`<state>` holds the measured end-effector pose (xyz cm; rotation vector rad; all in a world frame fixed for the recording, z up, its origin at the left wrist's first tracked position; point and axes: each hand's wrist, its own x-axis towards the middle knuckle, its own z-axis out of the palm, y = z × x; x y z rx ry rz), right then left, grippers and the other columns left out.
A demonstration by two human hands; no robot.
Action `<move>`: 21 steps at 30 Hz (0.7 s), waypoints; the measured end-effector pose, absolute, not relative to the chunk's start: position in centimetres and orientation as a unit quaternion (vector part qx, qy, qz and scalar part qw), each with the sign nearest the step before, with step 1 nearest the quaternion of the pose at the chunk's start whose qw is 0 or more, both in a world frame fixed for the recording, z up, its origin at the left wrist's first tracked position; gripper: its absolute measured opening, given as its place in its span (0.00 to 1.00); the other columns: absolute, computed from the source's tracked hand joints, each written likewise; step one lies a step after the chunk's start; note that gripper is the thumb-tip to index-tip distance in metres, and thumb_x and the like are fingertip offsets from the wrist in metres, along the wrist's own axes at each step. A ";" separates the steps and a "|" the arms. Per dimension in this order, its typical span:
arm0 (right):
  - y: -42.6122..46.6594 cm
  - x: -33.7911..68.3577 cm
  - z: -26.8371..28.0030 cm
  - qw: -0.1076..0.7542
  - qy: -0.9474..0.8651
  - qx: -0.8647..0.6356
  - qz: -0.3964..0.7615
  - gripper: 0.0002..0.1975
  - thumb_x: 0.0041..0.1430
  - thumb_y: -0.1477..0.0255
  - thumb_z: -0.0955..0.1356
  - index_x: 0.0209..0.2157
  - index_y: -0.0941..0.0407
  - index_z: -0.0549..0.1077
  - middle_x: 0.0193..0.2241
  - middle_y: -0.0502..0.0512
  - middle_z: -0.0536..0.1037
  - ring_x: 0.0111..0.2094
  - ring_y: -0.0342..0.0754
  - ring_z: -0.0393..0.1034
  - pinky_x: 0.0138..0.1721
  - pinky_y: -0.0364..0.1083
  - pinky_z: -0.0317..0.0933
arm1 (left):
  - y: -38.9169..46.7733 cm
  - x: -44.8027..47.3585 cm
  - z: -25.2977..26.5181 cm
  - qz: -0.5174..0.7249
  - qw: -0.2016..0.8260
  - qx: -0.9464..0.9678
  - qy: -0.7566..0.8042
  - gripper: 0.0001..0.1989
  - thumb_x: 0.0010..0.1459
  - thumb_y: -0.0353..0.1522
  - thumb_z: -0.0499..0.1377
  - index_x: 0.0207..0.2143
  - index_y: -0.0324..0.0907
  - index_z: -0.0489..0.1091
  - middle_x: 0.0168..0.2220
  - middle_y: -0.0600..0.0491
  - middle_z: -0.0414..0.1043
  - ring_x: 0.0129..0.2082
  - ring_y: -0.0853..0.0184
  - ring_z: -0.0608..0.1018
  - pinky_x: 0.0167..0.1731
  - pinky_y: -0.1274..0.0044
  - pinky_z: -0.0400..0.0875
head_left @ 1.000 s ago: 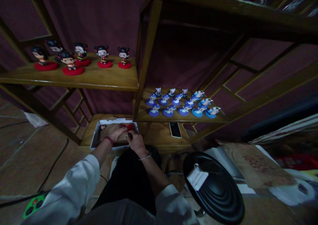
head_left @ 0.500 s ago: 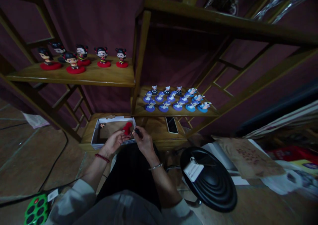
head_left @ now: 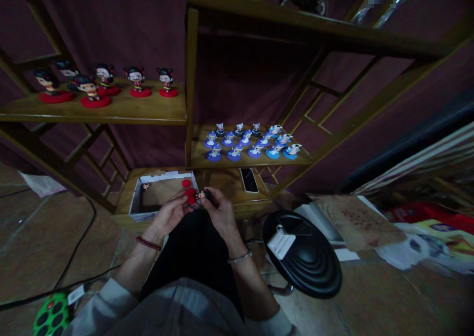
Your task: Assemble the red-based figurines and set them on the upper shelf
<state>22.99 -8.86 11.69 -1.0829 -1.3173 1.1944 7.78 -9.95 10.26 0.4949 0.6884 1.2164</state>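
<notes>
My left hand (head_left: 171,218) is closed on a red base (head_left: 190,196), pinched between thumb and fingers. In my right hand (head_left: 222,215) is a small dark-haired figurine (head_left: 201,195), gripped at its head end. The figurine and the base meet or nearly meet; whether they are joined I cannot tell. Both hands are at the near right edge of a shallow white cardboard box (head_left: 135,197). Inside the box lie a loose red disc (head_left: 186,183) by the far right corner and another small figurine (head_left: 145,186) at the left.
Dark-haired figurines on red bases (head_left: 139,83) stand on the upper left shelf (head_left: 140,111). Several purple- and blue-based figurines (head_left: 234,151) line the right shelf. A phone (head_left: 249,180) lies right of the box. Beside my right arm is a round black stool (head_left: 307,262); cables (head_left: 79,247) cross the floor.
The figurine in my right hand is now turned more upright against the red base. The red disc in the box now shows apart from the held base. The whole view has shifted slightly.
</notes>
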 end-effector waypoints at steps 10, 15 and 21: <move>-9.9 25.0 13.4 0.518 -0.494 -0.451 0.534 0.16 0.47 0.67 0.71 0.40 0.55 0.72 0.35 0.51 0.78 0.37 0.46 0.72 0.41 0.45 0.66 | -11.2 9.3 13.0 0.536 0.719 0.306 0.319 0.16 0.47 0.29 0.65 0.42 0.37 0.74 0.35 0.49 0.74 0.32 0.68 0.74 0.30 0.79 0.65; -10.4 25.5 14.2 0.527 -0.459 -0.440 0.564 0.19 0.47 0.66 0.72 0.42 0.54 0.72 0.34 0.50 0.77 0.34 0.44 0.72 0.36 0.44 0.67 | -11.5 9.7 13.5 0.532 0.717 0.321 0.318 0.19 0.48 0.30 0.65 0.45 0.39 0.72 0.37 0.50 0.73 0.32 0.69 0.74 0.30 0.79 0.65; -10.5 25.6 14.3 0.531 -0.399 -0.433 0.610 0.20 0.45 0.65 0.73 0.42 0.55 0.73 0.33 0.50 0.77 0.32 0.43 0.71 0.37 0.45 0.67 | -11.5 10.1 13.9 0.529 0.712 0.326 0.327 0.19 0.47 0.29 0.65 0.44 0.40 0.72 0.36 0.51 0.73 0.31 0.70 0.74 0.31 0.79 0.65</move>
